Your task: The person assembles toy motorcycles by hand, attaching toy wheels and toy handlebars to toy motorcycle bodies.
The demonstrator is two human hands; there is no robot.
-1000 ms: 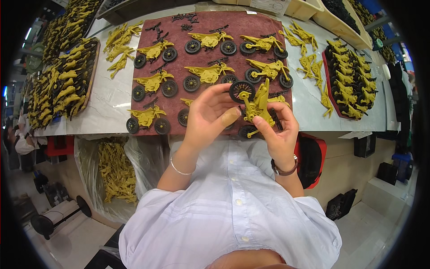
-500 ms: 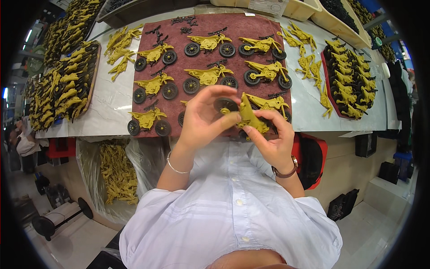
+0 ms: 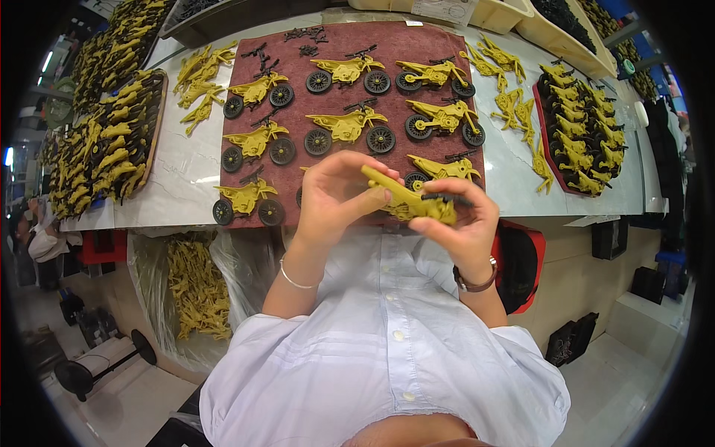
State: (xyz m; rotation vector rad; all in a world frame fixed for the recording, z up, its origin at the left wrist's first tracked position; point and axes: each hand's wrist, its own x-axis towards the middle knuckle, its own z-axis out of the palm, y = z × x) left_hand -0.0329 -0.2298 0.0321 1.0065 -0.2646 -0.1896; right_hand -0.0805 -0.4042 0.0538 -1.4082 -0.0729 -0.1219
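Above the front edge of the table, both hands hold a yellow toy motorcycle [image 3: 402, 198] in a tilted pose. My left hand [image 3: 335, 195] grips one end between thumb and curled fingers. At the other end, with black handlebars beside it, my right hand [image 3: 468, 231] pinches the yellow body. The hands hide parts of the toy, its wheels among them. Beyond them, several toy motorcycles with black wheels lie in rows on a dark red cloth [image 3: 298, 175], such as one yellow motorcycle [image 3: 346, 125] at the middle.
Loose yellow body parts [image 3: 521, 112] lie right of the cloth, and more yellow parts [image 3: 201, 78] left of it. A red-rimmed tray [image 3: 547, 141] and a left tray [image 3: 156, 127] hold motorcycles. Black small parts [image 3: 307, 36] sit at the cloth's back. Below hangs a plastic bag [image 3: 153, 298] of yellow parts.
The held motorcycle has turned from upright to lying aslant. The black wheel near my left fingers no longer shows. My right hand has shifted slightly right.
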